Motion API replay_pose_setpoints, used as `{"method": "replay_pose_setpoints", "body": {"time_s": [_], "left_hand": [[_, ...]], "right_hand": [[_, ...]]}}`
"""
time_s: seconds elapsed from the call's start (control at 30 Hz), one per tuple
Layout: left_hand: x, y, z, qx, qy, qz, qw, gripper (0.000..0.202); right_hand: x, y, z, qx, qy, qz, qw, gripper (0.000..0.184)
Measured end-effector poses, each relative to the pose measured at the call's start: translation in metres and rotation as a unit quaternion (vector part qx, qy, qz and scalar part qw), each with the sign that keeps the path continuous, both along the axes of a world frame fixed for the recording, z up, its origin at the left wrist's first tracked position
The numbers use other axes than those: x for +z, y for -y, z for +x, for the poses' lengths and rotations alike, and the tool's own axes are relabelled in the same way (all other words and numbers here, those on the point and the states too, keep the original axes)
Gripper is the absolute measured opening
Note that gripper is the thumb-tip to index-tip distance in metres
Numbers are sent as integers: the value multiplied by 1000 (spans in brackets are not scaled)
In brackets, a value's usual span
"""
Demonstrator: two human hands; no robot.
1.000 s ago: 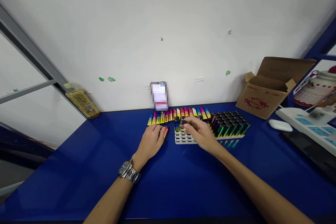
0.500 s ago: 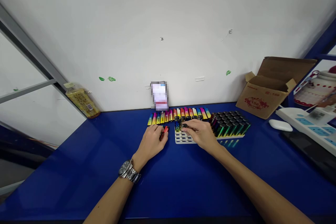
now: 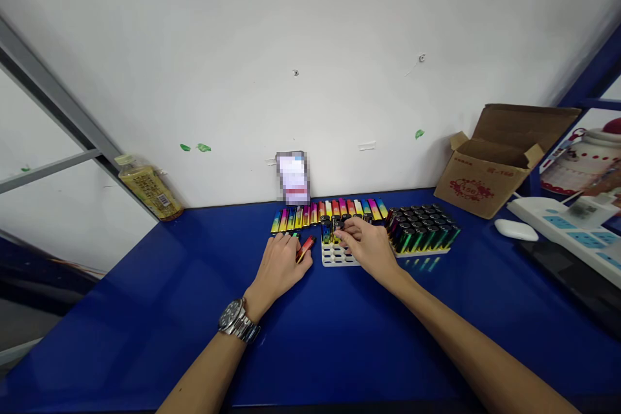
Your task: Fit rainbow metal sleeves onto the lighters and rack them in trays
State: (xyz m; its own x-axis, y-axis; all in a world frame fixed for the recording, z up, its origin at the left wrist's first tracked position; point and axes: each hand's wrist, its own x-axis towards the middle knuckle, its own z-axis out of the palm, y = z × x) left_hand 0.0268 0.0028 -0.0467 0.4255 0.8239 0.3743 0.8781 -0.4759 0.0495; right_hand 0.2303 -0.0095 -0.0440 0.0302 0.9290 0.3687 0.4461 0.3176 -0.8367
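Observation:
My left hand, a metal watch on its wrist, rests low over the table with its fingers closed around a red and yellow lighter. The lighter's dark top points up and to the right. My right hand is over the white perforated tray, pinching the dark top of a lighter that stands in a back hole. Beside it stands a blue lighter. Several black-topped lighters fill the tray's right part. Behind both hands lies a row of colourful lighters.
A phone leans on the wall behind the row. At the left stands a tilted yellow drink bottle. An open cardboard box, a white case, a power strip and a dark flat device sit at the right.
The red lighter in my left hand has turned and shows more of its length. My right hand stays at the tray, its fingers slightly higher on the lighter. The view has shifted slightly.

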Motion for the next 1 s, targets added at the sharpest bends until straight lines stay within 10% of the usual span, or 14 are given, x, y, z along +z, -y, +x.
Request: {"method": "replay_pose_setpoints", "body": {"time_s": [0.27,0.53,1.0], "left_hand": [[2,-1,-1,-38,14,38,998,29],[5,7,1,0,190,-33,981,25],[-4,21,15,-116,275,-8,954,18]], "right_hand": [[-1,-1,-1,-9,138,19,990,17],[-8,-5,-4,38,122,37,991,11],[16,27,-25,62,111,45,991,24]]}}
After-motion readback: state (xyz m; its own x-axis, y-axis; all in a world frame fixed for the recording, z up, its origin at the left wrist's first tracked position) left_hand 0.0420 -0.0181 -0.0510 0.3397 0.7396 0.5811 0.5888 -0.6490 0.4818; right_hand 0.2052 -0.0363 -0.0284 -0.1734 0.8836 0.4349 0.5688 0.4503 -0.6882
